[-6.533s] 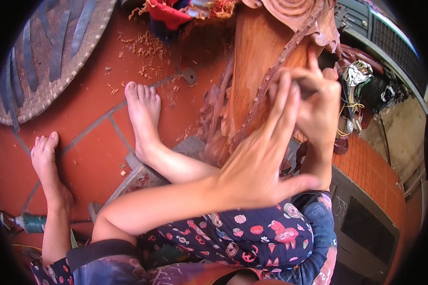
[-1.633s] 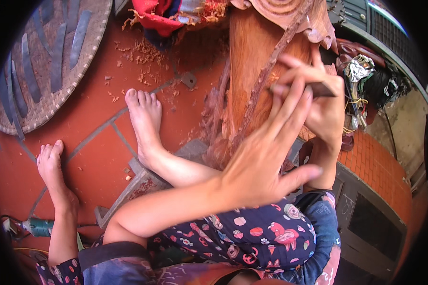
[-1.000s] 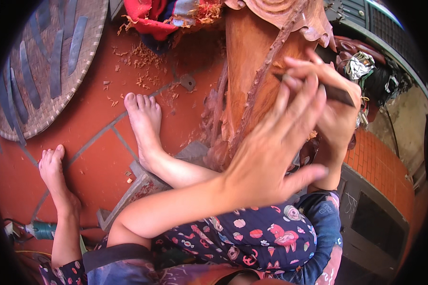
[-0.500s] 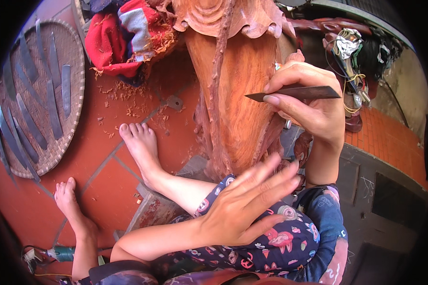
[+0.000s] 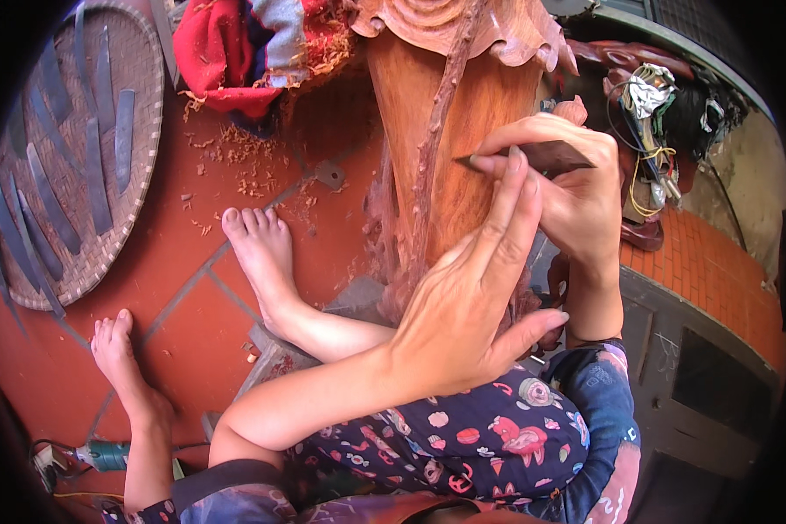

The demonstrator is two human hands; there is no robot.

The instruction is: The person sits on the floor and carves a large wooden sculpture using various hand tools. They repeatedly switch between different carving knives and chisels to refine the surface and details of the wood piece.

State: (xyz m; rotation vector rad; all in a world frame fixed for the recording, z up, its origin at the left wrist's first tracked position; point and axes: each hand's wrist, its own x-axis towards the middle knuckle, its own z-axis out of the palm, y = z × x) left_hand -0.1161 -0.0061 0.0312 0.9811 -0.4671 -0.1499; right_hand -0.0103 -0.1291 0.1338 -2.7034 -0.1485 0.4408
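In my right hand (image 5: 585, 188) is a dark flat carving blade (image 5: 557, 159), pinched between thumb and fingers, its pointed tip toward the left. My left hand (image 5: 467, 293) has its fingers stretched out and its thumb apart. Its fingertips reach the right hand's fingers and the blade; whether they touch the blade I cannot tell. Behind both hands rises a tapering orange-brown wood carving (image 5: 410, 96) with a wavy, rippled upper part (image 5: 463, 31). A rough, twig-like carved stem (image 5: 439, 122) runs down its front. My left forearm hides the carving's lower end in part.
A round woven tray (image 5: 148, 175) at the left holds several flat dark blades (image 5: 51, 192). Red and grey cloth (image 5: 223, 52) with shavings lies beyond my bare feet (image 5: 262, 253). A green power tool (image 5: 105, 455) lies lower left. Tangled cords (image 5: 651, 166) hang at the right.
My left hand has moved up and right to my right hand's fingers. The right hand keeps the blade and has shifted slightly. The view has shifted a little.
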